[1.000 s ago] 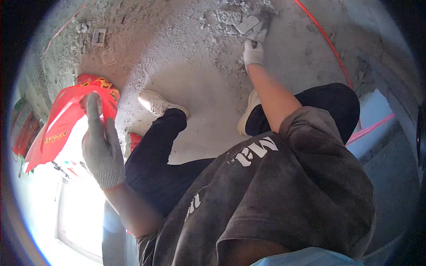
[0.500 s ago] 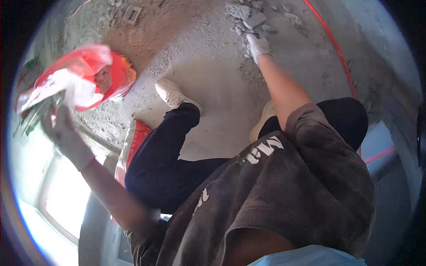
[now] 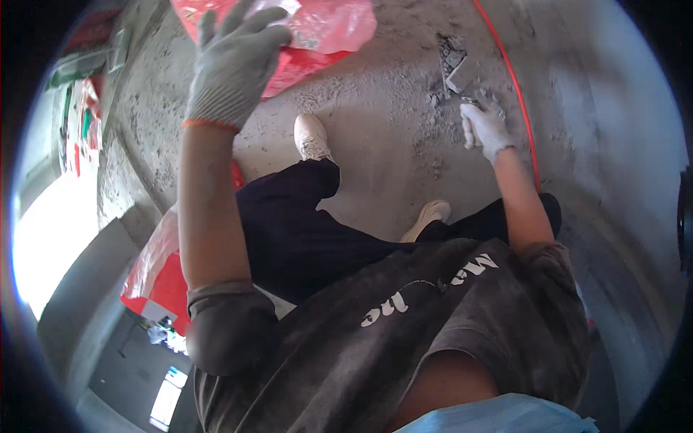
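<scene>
My left hand [image 3: 234, 76], in a pale knit glove with an orange cuff, is raised at the upper left. Its fingers are spread in front of a red plastic bag [image 3: 336, 29]; whether they touch it I cannot tell. Away to the right, low over the floor, my white-gloved right hand [image 3: 487, 130] is closed on what looks like a trowel [image 3: 453, 76], its pointed blade speckled with grit and its bent metal neck catching the light. Most of the handle is hidden by the fingers. Loose grey rubble [image 3: 435, 97] lies beside the blade.
A red hose or cable [image 3: 509, 65] runs along the floor right of my right hand. Another red and clear plastic bag [image 3: 155, 270] stands by my left leg. My light shoes [image 3: 312, 137] rest on the dusty concrete floor [image 3: 372, 162]. Bright light enters at the left.
The view has swung left, so the red bag now appears nearer the top centre. My left arm has become more upright, fingers spread. The trowel-like tool now shows at my right hand.
</scene>
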{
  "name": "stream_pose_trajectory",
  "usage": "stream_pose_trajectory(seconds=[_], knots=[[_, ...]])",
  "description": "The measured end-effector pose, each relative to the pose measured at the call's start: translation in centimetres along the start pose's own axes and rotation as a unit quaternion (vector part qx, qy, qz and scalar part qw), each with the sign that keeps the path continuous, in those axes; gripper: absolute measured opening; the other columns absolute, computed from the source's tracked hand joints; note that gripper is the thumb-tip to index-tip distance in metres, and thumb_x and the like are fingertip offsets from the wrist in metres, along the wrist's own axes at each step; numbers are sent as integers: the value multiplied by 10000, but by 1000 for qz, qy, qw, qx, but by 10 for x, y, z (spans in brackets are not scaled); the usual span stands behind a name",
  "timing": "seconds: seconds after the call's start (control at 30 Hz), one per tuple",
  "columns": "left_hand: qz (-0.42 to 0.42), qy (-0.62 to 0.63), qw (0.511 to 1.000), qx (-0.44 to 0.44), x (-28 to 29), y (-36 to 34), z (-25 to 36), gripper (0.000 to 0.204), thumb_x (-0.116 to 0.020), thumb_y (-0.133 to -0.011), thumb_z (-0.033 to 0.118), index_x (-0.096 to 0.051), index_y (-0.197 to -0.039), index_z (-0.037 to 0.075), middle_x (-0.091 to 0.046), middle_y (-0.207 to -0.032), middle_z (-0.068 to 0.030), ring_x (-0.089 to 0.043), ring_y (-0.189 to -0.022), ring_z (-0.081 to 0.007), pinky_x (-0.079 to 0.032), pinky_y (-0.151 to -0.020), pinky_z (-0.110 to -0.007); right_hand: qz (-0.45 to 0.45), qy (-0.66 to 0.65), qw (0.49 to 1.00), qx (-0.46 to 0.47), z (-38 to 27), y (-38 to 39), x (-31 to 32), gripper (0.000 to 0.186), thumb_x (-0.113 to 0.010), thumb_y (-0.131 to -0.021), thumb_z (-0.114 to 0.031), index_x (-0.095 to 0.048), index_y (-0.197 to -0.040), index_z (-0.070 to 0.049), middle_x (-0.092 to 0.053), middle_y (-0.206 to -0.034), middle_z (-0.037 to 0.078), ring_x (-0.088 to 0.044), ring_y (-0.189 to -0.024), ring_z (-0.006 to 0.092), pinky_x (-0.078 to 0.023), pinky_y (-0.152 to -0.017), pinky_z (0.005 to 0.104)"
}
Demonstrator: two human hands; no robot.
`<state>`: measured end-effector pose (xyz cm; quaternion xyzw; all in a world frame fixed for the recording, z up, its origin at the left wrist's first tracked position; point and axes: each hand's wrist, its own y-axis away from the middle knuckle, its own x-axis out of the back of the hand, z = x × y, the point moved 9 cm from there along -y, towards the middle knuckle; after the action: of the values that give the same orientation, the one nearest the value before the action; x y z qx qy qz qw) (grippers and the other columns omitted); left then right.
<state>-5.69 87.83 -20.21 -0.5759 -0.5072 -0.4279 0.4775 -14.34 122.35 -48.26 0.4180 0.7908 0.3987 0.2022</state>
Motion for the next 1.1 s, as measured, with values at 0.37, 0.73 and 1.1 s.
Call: stream_pose_trajectory(seconds=[0.37, 0.73, 1.1], knots=[[-9, 47, 999, 0, 23, 17, -6, 71, -640, -861, 208, -677, -909, 170, -597, -1237, -26, -485, -1280, -263, -308, -1106, -523, -112, 323, 924, 171, -247, 115, -102, 273, -606, -911, -332, -555, -895, -64, -483, -571, -16, -451, -403, 83, -420, -378, 269], [-134, 70, 963, 221, -13, 49, -57, 319, -625, -850, 373, -693, -1017, 111, -671, -1005, -158, -654, -940, -367, -508, -865, -463, -116, 482, 861, 115, -276, 91, -170, 300, -614, -874, -379, -618, -901, -80, -590, -659, 59, -604, -551, 191, -506, -474, 358], [-103, 92, 958, 253, 4, 85, -65, 328, -589, -868, 385, -682, -937, 78, -659, -985, -179, -642, -924, -390, -505, -822, -489, -69, 501, 856, 113, -306, 94, -176, 237, -620, -893, -325, -605, -875, -89, -533, -632, 14, -518, -472, 142, -484, -431, 333]])
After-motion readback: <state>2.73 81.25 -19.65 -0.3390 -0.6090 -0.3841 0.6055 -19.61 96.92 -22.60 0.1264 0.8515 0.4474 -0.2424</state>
